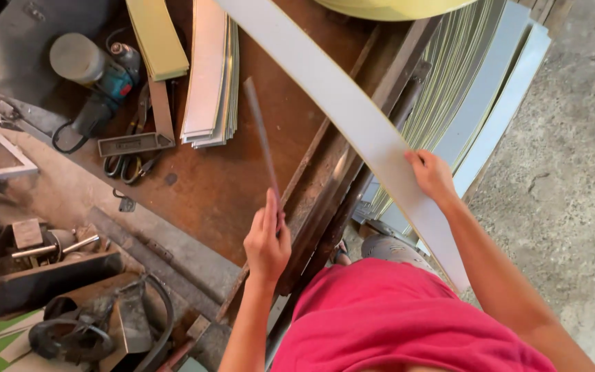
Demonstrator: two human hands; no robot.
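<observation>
Left hand [267,241]: fingers curled shut around the lower end of a thin metal rod [262,134], which angles up and away over the rusty tabletop [242,172]. Right hand [432,173]: fingers pinched closed on the edge of a long grey strip [352,117], thumb on the top face. The strip bows in a curve from the top of the frame down past the right hand to near the red shirt [394,317]; it has a pale yellow edge. Rod and strip are apart, the rod to the left of the strip.

Under the strip, a dark metal bar [332,207] runs diagonally along the tabletop edge. Right of it, a pile of flat grey and yellowish strips [476,89] leans toward the concrete floor [580,138]. On the tabletop to the upper left: a neat stack of light strips [209,76], a yellowish strip bundle [158,38], a blue power tool [105,79] with a black cord, and dark pliers or snips [129,165] beside a small flat metal piece [136,143]. Lower left: black hose loops [70,334] and metal scrap, too cluttered to sort out.
</observation>
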